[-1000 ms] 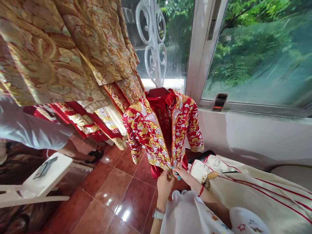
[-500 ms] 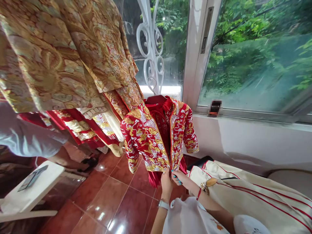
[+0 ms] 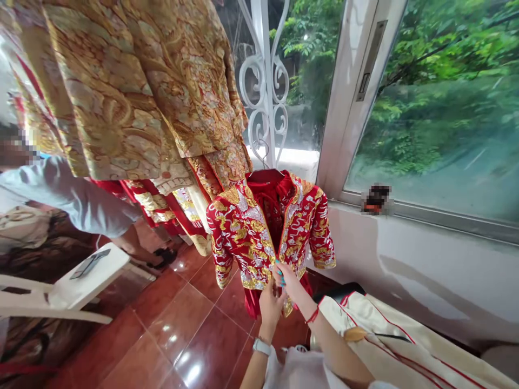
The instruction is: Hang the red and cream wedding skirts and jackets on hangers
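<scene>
A red jacket [image 3: 252,237] with gold and silver embroidery hangs from a hanger [image 3: 265,174] in front of me, over a red garment. Its front is open in a V from the collar down to my right hand [image 3: 288,278]. That hand, with turquoise nails, is pinched on the front zipper where the two edges meet; the pull itself is hidden by the fingers. Just below, my left hand [image 3: 271,302] grips the bottom hem of the jacket, with a white watch on its wrist.
Gold brocade garments [image 3: 133,97] hang close on the left. Behind the jacket stand a white scrollwork post [image 3: 265,81] and a window frame [image 3: 344,108]. Cream fabric with red piping [image 3: 389,335] lies at right. A person [image 3: 77,189] bends beside a white chair [image 3: 89,275] with a phone.
My right hand has moved up the jacket front from the hem, and the front edges now meet higher. My left hand stays at the hem. The view has shifted left.
</scene>
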